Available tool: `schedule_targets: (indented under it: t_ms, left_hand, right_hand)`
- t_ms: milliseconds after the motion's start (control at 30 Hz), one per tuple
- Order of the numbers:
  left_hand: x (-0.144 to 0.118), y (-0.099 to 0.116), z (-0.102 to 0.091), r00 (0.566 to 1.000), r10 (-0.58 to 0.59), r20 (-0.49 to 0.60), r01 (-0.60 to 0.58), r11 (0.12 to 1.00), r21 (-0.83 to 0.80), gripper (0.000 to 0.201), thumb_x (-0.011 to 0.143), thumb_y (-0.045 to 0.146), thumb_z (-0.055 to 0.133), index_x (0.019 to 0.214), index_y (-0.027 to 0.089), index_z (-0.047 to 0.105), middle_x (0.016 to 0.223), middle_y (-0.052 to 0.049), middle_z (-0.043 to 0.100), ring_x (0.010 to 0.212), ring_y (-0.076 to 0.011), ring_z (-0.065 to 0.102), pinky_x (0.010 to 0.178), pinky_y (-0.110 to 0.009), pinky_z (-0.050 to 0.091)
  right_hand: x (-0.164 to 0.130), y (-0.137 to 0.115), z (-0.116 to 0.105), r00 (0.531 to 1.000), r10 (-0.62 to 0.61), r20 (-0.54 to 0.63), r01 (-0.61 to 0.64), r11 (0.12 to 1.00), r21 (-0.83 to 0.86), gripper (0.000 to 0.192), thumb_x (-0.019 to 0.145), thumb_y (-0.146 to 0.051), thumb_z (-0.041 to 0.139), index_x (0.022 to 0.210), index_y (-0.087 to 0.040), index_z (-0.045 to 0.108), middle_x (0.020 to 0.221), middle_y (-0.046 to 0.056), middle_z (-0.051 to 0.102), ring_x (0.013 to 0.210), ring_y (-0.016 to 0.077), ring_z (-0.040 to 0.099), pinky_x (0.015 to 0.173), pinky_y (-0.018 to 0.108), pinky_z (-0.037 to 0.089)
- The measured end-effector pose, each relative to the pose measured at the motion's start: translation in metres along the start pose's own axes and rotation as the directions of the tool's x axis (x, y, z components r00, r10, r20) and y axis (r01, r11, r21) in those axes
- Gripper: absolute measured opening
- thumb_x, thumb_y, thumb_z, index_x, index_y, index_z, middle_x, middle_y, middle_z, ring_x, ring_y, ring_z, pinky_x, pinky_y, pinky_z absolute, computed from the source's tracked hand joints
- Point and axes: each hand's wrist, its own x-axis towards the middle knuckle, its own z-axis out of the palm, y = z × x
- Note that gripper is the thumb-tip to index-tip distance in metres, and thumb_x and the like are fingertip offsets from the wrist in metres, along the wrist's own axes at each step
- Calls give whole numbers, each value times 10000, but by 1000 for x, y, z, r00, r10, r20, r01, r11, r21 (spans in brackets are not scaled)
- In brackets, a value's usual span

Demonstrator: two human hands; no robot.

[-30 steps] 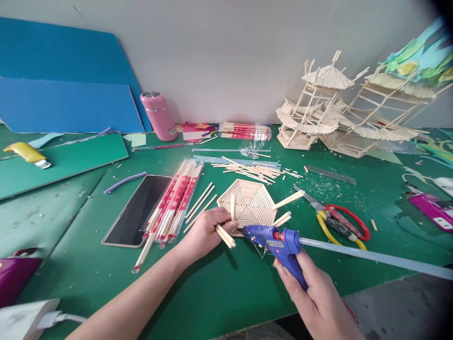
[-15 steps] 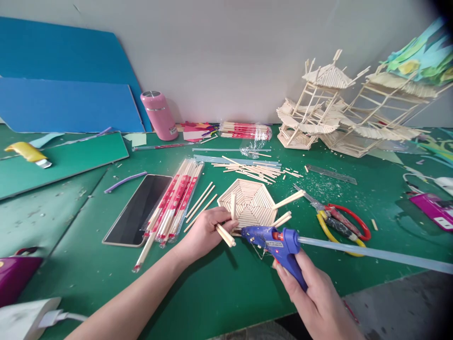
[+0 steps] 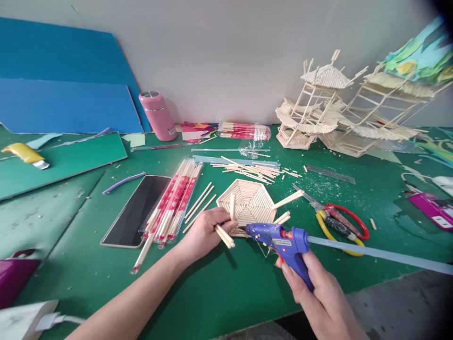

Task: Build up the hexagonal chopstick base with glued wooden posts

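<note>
A hexagonal panel of glued wooden sticks (image 3: 250, 202) lies on the green mat, with short posts standing out from its corners. My left hand (image 3: 204, 232) grips the panel's near left edge and pinches two short sticks (image 3: 225, 235). My right hand (image 3: 320, 295) holds a blue hot glue gun (image 3: 283, 242) by its handle, a long clear glue stick (image 3: 382, 255) trailing out to the right. The gun's nozzle points left and sits at the panel's near edge, close to the left hand's fingers.
Wrapped chopsticks (image 3: 173, 203) and a black phone (image 3: 137, 210) lie to the left. Pliers and red-handled scissors (image 3: 336, 221) lie to the right. Loose cut sticks (image 3: 253, 170), a pink flask (image 3: 157, 115), stick pagoda models (image 3: 339, 113) and blue boards (image 3: 67, 94) stand behind.
The glue gun has shifted slightly to the right and its nozzle has come down to the panel's near edge. My left hand keeps its hold.
</note>
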Motion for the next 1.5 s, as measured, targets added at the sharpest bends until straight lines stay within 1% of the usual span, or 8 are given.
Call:
schedule_targets:
  t_ms: [300, 433, 667, 867, 1100, 1200, 1333, 1500]
  left_hand:
    - [1, 3, -1, 1000, -9, 0, 9, 1000, -9, 248, 833, 306, 466, 796, 140, 645, 724, -64, 611, 662, -145, 564, 592, -227, 439]
    - [0, 2, 0, 1000, -5, -11, 5, 1000, -24, 249, 833, 309, 465, 802, 143, 649, 727, -67, 615, 671, -149, 568, 588, -229, 445]
    - [0, 0, 0, 1000, -10, 5, 10, 999, -37, 215, 836, 255, 469, 776, 138, 639, 835, -81, 603, 778, -164, 566, 669, -247, 448]
    - [-1, -1, 0, 1000, -16, 23, 17, 999, -41, 197, 832, 235, 479, 762, 136, 634, 851, -80, 593, 806, -168, 555, 695, -262, 448]
    - [-1, -3, 1, 1000, -24, 16, 24, 999, -38, 211, 838, 241, 467, 778, 137, 641, 847, -76, 582, 771, -156, 554, 673, -251, 443]
    - [-1, -2, 1, 1000, -23, 18, 24, 999, -40, 211, 839, 242, 464, 815, 138, 646, 822, -72, 582, 739, -149, 552, 649, -245, 440]
    - [-2, -1, 1, 1000, -5, -2, 5, 999, -31, 205, 832, 260, 479, 817, 144, 647, 791, -66, 589, 712, -146, 552, 628, -239, 438]
    - [-2, 1, 1, 1000, -1, -11, 0, 1000, -17, 234, 832, 275, 474, 730, 143, 638, 753, -60, 590, 694, -144, 559, 608, -227, 438]
  right_hand:
    - [-1, 1, 2, 1000, 17, 19, -16, 998, -53, 407, 849, -380, 400, 1165, -129, 450, 862, 81, 669, 714, 165, 630, 586, 212, 515]
    - [2, 1, 5, 1000, -6, 19, 7, 1000, -11, 368, 856, -353, 391, 1149, -142, 465, 859, 85, 672, 686, 163, 630, 582, 216, 513]
    - [5, -1, 11, 999, 19, 44, -21, 999, 32, 390, 867, -367, 359, 1153, -116, 445, 679, 48, 620, 554, 144, 569, 503, 214, 481]
    - [5, -1, 12, 995, 72, 61, -75, 997, 36, 437, 854, -398, 372, 1184, -117, 428, 690, 48, 607, 558, 145, 555, 489, 219, 472]
    - [1, -8, 3, 991, 75, 106, -91, 984, 150, 326, 859, -371, 373, 1085, -172, 498, 595, -4, 581, 466, 115, 509, 441, 193, 455]
    - [-2, -6, 4, 995, 75, 64, -83, 986, 144, 308, 853, -372, 390, 1061, -177, 507, 669, 19, 631, 511, 121, 563, 481, 186, 484]
    - [-5, -1, 5, 999, 13, -45, -10, 998, 60, 323, 835, -360, 434, 1085, -168, 505, 890, 88, 678, 734, 172, 642, 610, 203, 519]
    - [-6, -3, 5, 998, -49, -49, 49, 999, 4, 312, 835, -349, 439, 1076, -166, 513, 835, 75, 689, 716, 170, 647, 645, 201, 517]
